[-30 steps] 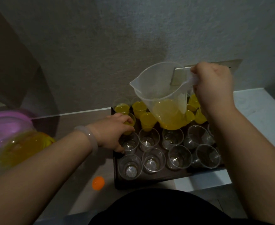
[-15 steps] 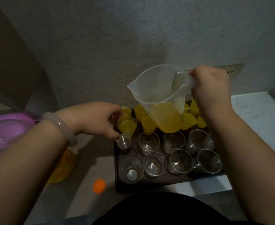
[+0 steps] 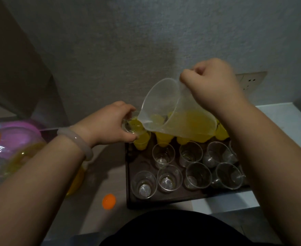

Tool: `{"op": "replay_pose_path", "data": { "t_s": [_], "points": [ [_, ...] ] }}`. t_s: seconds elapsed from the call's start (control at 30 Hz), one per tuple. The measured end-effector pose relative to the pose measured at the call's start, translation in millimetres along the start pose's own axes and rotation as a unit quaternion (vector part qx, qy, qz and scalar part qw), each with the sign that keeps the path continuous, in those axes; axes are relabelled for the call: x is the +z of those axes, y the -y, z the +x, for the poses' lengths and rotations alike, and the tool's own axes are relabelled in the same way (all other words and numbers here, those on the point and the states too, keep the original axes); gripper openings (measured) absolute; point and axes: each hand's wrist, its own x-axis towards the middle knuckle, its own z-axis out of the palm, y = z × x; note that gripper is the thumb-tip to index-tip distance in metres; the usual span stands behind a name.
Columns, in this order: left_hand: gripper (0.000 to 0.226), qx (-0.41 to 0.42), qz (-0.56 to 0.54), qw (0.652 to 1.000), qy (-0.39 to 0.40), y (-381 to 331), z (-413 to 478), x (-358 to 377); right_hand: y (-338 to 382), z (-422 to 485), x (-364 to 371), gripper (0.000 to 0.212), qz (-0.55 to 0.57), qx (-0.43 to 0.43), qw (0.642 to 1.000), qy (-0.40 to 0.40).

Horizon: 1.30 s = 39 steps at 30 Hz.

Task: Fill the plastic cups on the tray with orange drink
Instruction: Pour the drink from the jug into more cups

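Nearest, just off the near left corner of the tray [image 3: 128, 183], one small orange round item [image 3: 108, 201] lies on the counter [image 3: 101, 171].

The near row of the tray holds four empty cups [image 3: 144, 185]. The second row shows three more empties plainly, and a fourth at its right end is partly hidden by the right forearm. The left end of that row is vacant.

At the far side of the tray stand the filled cups [image 3: 142, 142]. At least four are visible; the jug hides the rest, so no firm count is possible.

Change noted: a second ago the left hand [image 3: 110, 125] was at the second-row left cup on the tray, and the jug [image 3: 172, 112] was near upright. Now that hand is clamped round the held cup [image 3: 131, 127], raised at the far left corner of the tray. The right hand [image 3: 211, 86], closed on the jug handle, has tipped the jug steeply, with its spout at the cup's rim. The orange drink [image 3: 195, 121] sits low in the tipped jug, and no stream can be made out.

Judgement: the pour into this cup is starting. Roughly half the cups remain unfilled, and the held cup must go back to its slot.

Left of the tray stands one large container [image 3: 13, 148], blurred. Beyond the tray there is one wall socket [image 3: 250, 80].
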Motion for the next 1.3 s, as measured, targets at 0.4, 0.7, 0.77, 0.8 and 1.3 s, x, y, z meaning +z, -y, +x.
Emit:
{"op": "replay_pose_path", "data": {
  "t_s": [0.4, 0.7, 0.77, 0.8, 1.3],
  "points": [
    [0.068, 0.011, -0.002, 1.0, -0.005, -8, -3, 9, 36, -1, 0, 0.039, -0.183, -0.096, 0.977, 0.062],
    [0.068, 0.006, -0.004, 1.0, 0.0, -5, -5, 12, 42, -6, 5, 0.038, -0.2, -0.122, 0.969, 0.078],
    [0.067, 0.008, -0.006, 1.0, -0.002, -4, -4, 12, 44, -6, 5, 0.037, -0.204, -0.125, 0.967, 0.081],
    [0.067, 0.008, -0.006, 1.0, -0.002, -4, -4, 12, 45, -6, 4, 0.037, -0.206, -0.129, 0.967, 0.082],
    [0.068, 0.006, -0.009, 1.0, -0.002, -4, 0, 9, 50, -3, 7, 0.037, -0.232, -0.155, 0.956, 0.087]
  ]
}}
